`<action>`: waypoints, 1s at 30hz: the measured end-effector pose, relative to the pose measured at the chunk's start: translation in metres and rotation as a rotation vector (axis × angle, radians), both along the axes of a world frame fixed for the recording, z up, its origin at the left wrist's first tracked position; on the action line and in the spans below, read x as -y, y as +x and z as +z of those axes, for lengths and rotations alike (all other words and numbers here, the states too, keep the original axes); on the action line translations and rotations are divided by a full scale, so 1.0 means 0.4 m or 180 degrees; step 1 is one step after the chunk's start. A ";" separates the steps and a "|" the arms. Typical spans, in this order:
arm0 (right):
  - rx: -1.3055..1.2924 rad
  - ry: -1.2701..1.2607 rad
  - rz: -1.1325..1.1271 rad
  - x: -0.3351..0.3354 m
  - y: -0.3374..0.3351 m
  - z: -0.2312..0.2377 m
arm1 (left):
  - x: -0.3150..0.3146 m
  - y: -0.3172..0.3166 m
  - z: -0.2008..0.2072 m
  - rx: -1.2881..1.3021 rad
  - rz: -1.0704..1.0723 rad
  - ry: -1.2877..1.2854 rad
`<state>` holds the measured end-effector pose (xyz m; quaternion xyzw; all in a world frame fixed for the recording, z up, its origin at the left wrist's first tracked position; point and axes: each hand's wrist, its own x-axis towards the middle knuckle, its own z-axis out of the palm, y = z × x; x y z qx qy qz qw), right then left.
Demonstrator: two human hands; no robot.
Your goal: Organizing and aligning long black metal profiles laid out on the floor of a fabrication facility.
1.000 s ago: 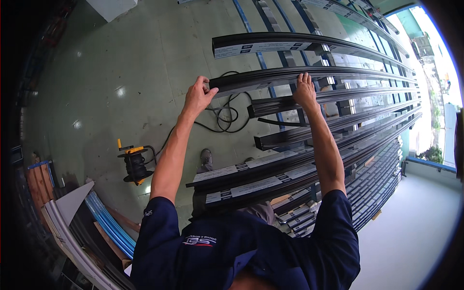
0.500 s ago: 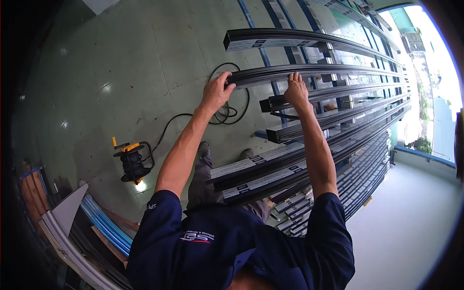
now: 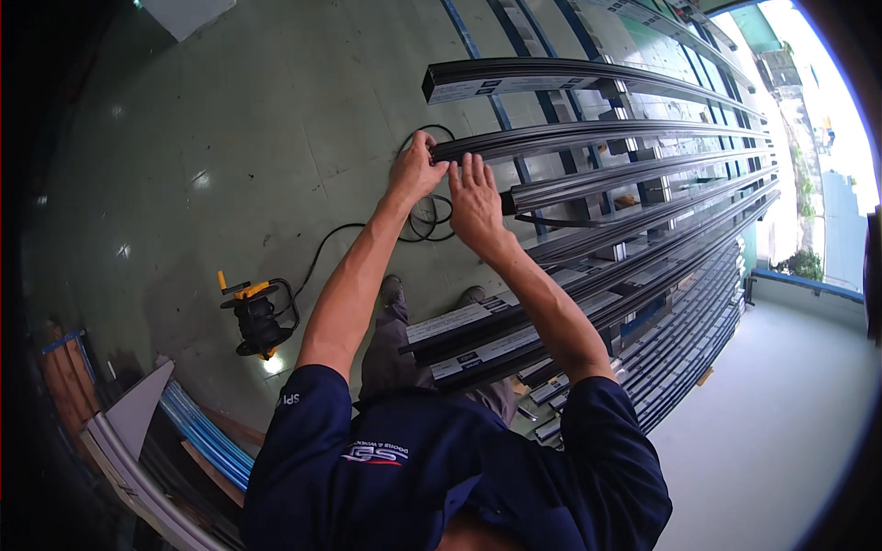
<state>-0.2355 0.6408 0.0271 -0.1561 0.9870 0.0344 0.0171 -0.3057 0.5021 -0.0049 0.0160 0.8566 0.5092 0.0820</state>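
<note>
At its near-left end, a long dark window-frame profile (image 3: 588, 134) is gripped by my left hand (image 3: 415, 171), with the fingers curled round the end. My right hand (image 3: 478, 204) is right beside it, its fingers stretched out and laid against the profile's side close to the same end. Just right of my right hand is the dark end of a second profile (image 3: 634, 179). Beyond both hands, another profile (image 3: 514, 84) with a pale label strip runs parallel. What my left fingertips touch at the very end is partly hidden.
Blue-topped rack bars (image 3: 501, 110) carry the profiles. More labelled profiles (image 3: 478, 317) lie nearer my body, with a dense stack (image 3: 680, 340) to the right. A cable reel (image 3: 257, 317) stands on the tiled floor, its black cable (image 3: 322, 243) looping below my hands. Blue-wrapped lengths (image 3: 197, 422) lie at lower left.
My right hand has slid leftward along the profile to its end, now next to my left hand. My left hand keeps its hold at nearly the same place.
</note>
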 end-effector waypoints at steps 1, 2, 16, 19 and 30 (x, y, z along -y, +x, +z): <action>-0.0131 -0.0043 -0.0071 0.020 0.007 -0.009 | -0.001 -0.004 -0.006 -0.0059 0.0000 -0.0125; -0.0190 0.0014 -0.0093 0.026 0.006 -0.010 | -0.001 -0.009 -0.012 -0.0159 -0.0017 -0.0085; -0.0363 -0.0361 -0.0331 -0.554 -0.140 -0.004 | -0.003 0.003 -0.020 -0.0164 -0.0096 -0.0157; -0.0494 -0.0388 -0.0453 -0.712 -0.183 -0.025 | -0.004 0.001 -0.034 -0.0002 -0.0081 -0.0045; -0.0408 -0.0153 -0.1351 -1.174 -0.353 -0.040 | 0.005 0.009 0.007 0.0594 -0.0014 -0.0322</action>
